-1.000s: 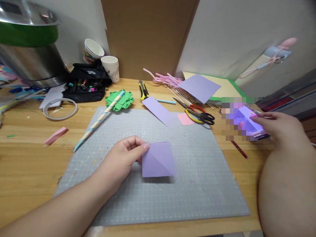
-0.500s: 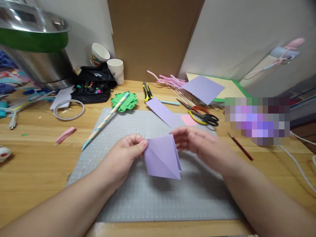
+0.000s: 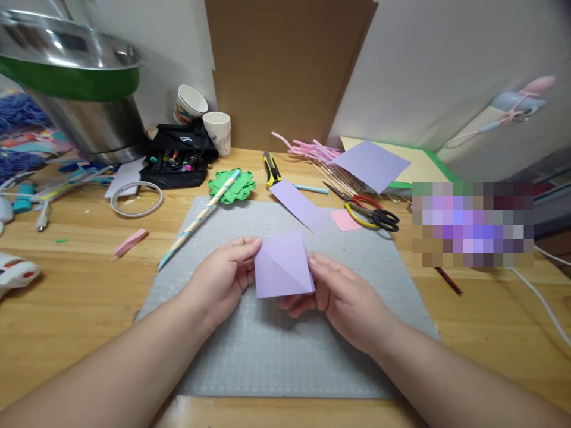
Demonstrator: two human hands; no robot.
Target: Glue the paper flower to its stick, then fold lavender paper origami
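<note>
A folded piece of purple paper (image 3: pixel 281 267), roughly square with a diagonal crease, is held up over the grey cutting mat (image 3: pixel 285 362). My left hand (image 3: pixel 229 276) pinches its left edge near the upper corner, thumb in front. On the other side, my right hand (image 3: pixel 341 294) grips the right edge with the thumb, its other fingers reaching behind and below the paper. A purple paper strip (image 3: pixel 294 204) and a small pink paper square (image 3: pixel 347 220) lie at the mat's far edge. Near them rest the scissors (image 3: pixel 375 217).
A striped paper stick (image 3: pixel 196 223) leans on a green paper piece (image 3: pixel 238 189) at the mat's far left. Behind are a yellow-black utility knife (image 3: pixel 271 169), a black pouch (image 3: pixel 178 157), paper cups (image 3: pixel 217 132) and a tape roll (image 3: pixel 137 199). A white device (image 3: pixel 18 273) stands far left.
My right hand has come in and taken hold of the paper's right edge. The paper has turned a little and shifted up. The view has swung slightly left.
</note>
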